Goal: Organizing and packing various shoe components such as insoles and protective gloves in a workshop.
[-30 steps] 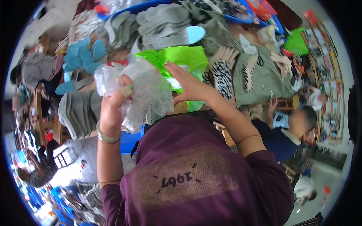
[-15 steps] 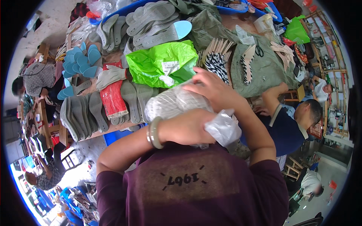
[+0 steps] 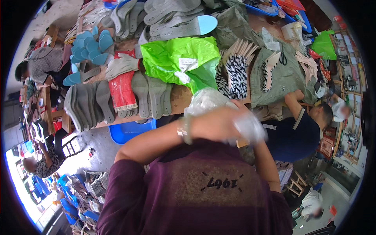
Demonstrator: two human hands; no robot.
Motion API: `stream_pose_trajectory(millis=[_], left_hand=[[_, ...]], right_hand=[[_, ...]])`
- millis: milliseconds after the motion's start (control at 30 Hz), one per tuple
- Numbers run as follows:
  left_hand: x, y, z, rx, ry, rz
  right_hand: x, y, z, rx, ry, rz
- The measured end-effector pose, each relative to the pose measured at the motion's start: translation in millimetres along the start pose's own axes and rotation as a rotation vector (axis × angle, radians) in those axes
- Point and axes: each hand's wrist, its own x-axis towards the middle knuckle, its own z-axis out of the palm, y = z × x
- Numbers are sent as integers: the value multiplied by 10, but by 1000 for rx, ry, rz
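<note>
I have a crumpled clear plastic bag [image 3: 219,107] bunched in my grip, puffed up and wrinkled. Its bulk swells just above my left hand [image 3: 219,125], and a blurred, loose end pokes out past my knuckles to the right.

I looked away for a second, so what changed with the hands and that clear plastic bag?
The left hand brought the clear plastic bag down from in front of the green bag and across to the right, close to the body. The right hand is now hidden behind it. The grey soles stayed put on the table.
</note>
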Motion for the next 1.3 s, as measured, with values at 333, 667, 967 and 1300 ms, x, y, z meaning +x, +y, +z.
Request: stream_pose_trajectory(millis=[333,667,967,1300], left_hand=[[-590,-1927,-612,449,879,-953],[-817,-1797,-808,203,771,-597],[-115,-779,-672,413,323,-237],[-279,-451,-727,739,421,-241]], right_hand=[[348,632,-258,-2,298,-236],[890,492,-87,-236,367,-304],[641,-129,153,-534,237,-160],[676,23,-232,1192,-20,11]])
